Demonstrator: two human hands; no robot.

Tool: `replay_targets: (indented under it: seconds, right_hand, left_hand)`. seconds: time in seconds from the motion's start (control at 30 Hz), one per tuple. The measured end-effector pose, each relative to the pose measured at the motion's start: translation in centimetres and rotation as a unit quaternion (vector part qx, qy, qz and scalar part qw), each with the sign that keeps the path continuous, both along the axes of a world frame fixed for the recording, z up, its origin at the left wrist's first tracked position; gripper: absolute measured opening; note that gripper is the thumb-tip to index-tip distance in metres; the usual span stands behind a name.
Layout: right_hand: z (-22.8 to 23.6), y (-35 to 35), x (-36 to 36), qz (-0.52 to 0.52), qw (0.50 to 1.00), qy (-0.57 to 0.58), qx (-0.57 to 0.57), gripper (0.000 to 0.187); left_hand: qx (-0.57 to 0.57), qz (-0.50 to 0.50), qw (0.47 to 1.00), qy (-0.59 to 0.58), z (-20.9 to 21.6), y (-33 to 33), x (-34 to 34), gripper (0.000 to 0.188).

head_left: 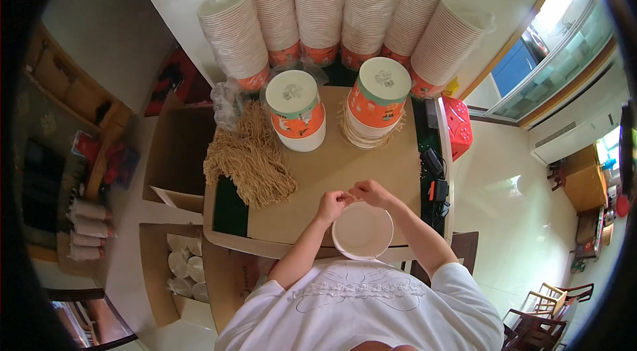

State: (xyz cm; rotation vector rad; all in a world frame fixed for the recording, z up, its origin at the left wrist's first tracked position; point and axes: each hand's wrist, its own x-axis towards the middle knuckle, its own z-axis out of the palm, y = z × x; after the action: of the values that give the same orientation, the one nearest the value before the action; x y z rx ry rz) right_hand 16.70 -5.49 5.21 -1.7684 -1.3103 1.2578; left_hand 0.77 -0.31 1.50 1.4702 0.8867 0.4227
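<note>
A white paper bucket (362,231) sits against my body at the table's near edge, its open mouth facing up. At its far left rim my left hand (334,205) has its fingers pinched together. Just right of it, my right hand (371,193) also pinches at the far rim, its fingertips almost meeting the left ones. Whatever lies between the fingertips is too small to make out. Ahead and left lies a heap of tan twisted cords (249,158). Two short upside-down stacks of orange-and-white buckets, a left stack (297,112) and a right stack (378,102) with cords around its base, stand farther off.
Tall plastic-wrapped stacks of paper buckets (318,6) line the wall. A black adapter (434,162) and a red plastic basket (456,127) are at the table's right side. Left of the table stand an open cardboard box (176,145) and another box (154,265) holding white wrapped items.
</note>
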Motion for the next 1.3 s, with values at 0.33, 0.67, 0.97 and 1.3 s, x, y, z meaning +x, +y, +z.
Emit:
replay_targets:
  seconds: [0.33,0.67,0.97,1.3]
  right_hand:
    - [-0.4,-0.4,0.4,0.004,0.998,0.065,0.002,0.020]
    - [-0.6,-0.5,0.7,0.023,0.998,0.061,0.013,0.018]
    - [0.4,-0.4,0.6,0.032,0.999,0.028,0.018,0.013]
    - [0.3,-0.6,0.6,0.006,1.000,0.023,0.015,0.012]
  left_hand:
    - [-0.015,0.010,1.000,0.014,1.3,0.0,0.0,0.010]
    - [-0.011,0.009,1.000,0.003,0.3,0.1,-0.1,0.011]
    - [-0.015,0.008,1.000,0.014,0.9,0.0,-0.2,0.009]
    - [-0.014,0.015,0.999,0.025,0.2,-0.2,-0.2,0.009]
